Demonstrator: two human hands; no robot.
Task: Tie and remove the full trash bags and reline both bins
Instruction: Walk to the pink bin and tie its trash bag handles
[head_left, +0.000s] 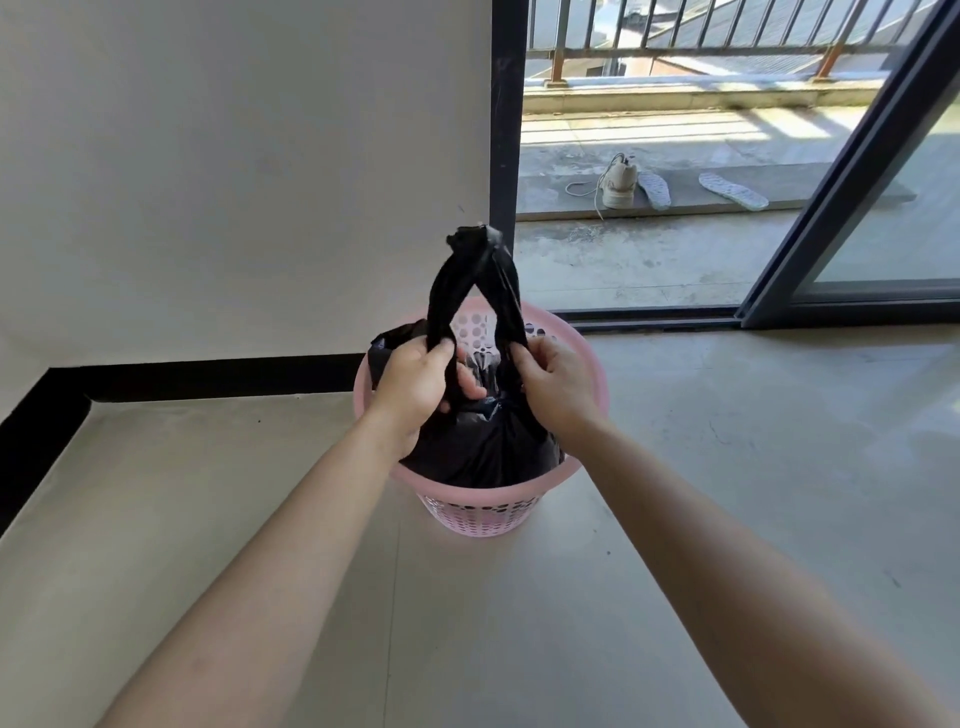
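Note:
A pink perforated bin (592, 382) stands on the floor near the wall corner. Inside it sits a full black trash bag (483, 447). Two twisted strips of the bag rise from its mouth and meet above the bin in a knot (475, 240). My left hand (421, 384) is closed around the left strip just above the bin's rim. My right hand (558, 387) grips the right strip at the same height. Both hands are over the bin's opening. No second bin is in view.
A white wall with a black baseboard (208, 376) runs behind and left of the bin. A sliding glass door (852, 171) stands open at the right, its floor track (649, 317) just behind the bin. On the balcony lie a shoe (619, 182) and two insoles.

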